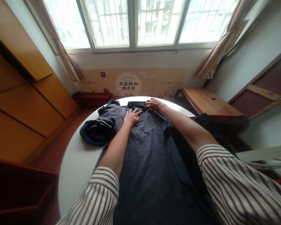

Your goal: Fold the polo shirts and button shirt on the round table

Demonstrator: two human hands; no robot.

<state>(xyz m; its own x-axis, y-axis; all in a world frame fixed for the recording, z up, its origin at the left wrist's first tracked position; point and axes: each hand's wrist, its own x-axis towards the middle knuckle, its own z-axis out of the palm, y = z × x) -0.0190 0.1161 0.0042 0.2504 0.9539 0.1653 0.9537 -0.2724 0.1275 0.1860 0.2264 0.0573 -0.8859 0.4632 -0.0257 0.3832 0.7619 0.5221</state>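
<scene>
A dark grey polo shirt lies front side up on a round white table, its collar end farthest from me. My left hand rests on the chest just below the collar, beside the buttons, with its fingers spread. At the right side of the dark collar, my right hand has its fingers closed on the collar edge. The shirt's left-hand sleeve has white stripes at its cuff. Part of the collar is hidden behind my fingers.
A rolled dark garment sits on the table's left side, against the sleeve. More black cloth lies to the right, under my right arm. A wooden desk stands beyond at right, and wooden cabinets line the left.
</scene>
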